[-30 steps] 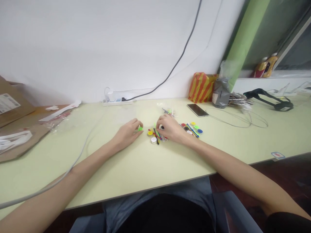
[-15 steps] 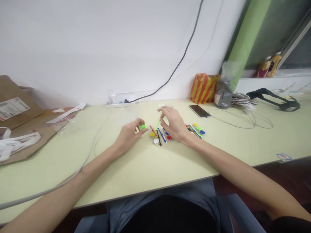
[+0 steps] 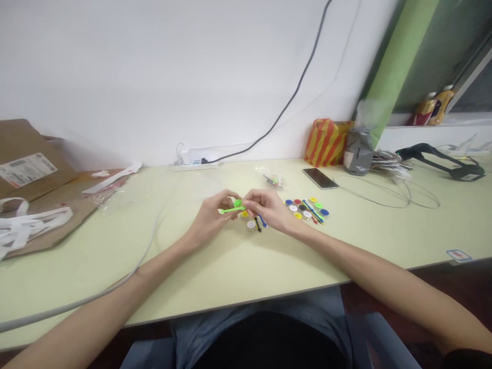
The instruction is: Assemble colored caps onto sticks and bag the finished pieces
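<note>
My left hand (image 3: 213, 214) pinches a small round green-topped piece (image 3: 238, 203) between thumb and fingers. Right beside it, my right hand (image 3: 269, 209) is closed on one end of a thin bright-green plastic arrow (image 3: 229, 210), which lies across the front of the green piece; whether the two are joined I cannot tell. Just below the hands on the table are a white-topped round piece (image 3: 251, 225), a yellow-topped one (image 3: 245, 215), a black arrow (image 3: 258, 224) and a blue arrow (image 3: 263, 221), partly hidden by my right hand.
Right of my hands lies a group of coloured round pieces (image 3: 295, 208) with several arrows. Behind are a clear bag of small parts (image 3: 274, 180), a phone (image 3: 320, 178) and a striped bag (image 3: 327, 142). A grey cable (image 3: 126, 278) crosses my left forearm; brown paper bags lie left.
My right hand has moved left and down to meet my left hand, bringing the green arrow against the green piece. My left hand still holds that piece. The view has shifted slightly.
</note>
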### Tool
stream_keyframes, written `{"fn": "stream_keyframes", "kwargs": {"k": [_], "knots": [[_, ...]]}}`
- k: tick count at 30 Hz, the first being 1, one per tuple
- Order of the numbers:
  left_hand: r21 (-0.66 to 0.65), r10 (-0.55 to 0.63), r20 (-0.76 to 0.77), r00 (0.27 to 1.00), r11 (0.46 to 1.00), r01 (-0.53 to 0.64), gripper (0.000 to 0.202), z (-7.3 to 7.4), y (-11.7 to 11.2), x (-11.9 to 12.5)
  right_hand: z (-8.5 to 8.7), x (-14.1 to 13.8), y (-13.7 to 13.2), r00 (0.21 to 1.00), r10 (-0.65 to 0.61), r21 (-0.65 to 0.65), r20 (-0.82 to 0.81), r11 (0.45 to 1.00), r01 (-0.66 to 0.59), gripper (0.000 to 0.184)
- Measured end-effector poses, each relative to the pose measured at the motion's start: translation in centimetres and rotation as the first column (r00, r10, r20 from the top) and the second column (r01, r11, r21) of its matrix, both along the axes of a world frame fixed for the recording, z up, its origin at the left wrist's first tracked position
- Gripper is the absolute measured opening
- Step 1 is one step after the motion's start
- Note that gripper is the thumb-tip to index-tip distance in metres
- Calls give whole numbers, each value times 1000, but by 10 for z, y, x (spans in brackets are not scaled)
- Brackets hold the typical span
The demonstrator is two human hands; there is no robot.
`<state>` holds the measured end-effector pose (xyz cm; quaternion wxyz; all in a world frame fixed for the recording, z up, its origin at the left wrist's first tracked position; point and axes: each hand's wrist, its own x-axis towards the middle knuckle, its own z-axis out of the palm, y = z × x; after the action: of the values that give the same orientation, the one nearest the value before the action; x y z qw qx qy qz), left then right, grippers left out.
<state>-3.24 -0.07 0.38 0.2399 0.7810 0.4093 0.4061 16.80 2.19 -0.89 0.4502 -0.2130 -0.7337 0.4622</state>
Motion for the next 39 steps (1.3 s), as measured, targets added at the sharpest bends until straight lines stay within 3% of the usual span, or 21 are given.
{"fn": "stream_keyframes", "kwargs": {"k": [4,11,22,27,31,36,39], "knots": [[77,7,-40,999,997,-4,21,0,0,0,-3,-1,-1,999,-35,1,12,999,35,34],[61,-31,-57,998,998,34,24,1,-4,4,-1,2,-1,997,-75,69,28,995,73,21],[5,-116,9,993,993,116,24,3,-8,9,5,7,-5,961,-220,293,166,942,165,18],[36,-74,0,997,997,74,24,3,1,-1,2,8,-4,923,-346,402,168,879,256,5],[55,28,44,999,998,-31,27,7,9,-15,-4,12,4,868,-465,492,172,804,333,13],[91,143,20,990,985,-144,30,5,20,-29,-9,14,10,799,-456,562,392,806,184,19],[41,132,-90,987,991,-129,33,-3,29,-35,-12,12,11,735,-457,564,502,817,122,19]]}}
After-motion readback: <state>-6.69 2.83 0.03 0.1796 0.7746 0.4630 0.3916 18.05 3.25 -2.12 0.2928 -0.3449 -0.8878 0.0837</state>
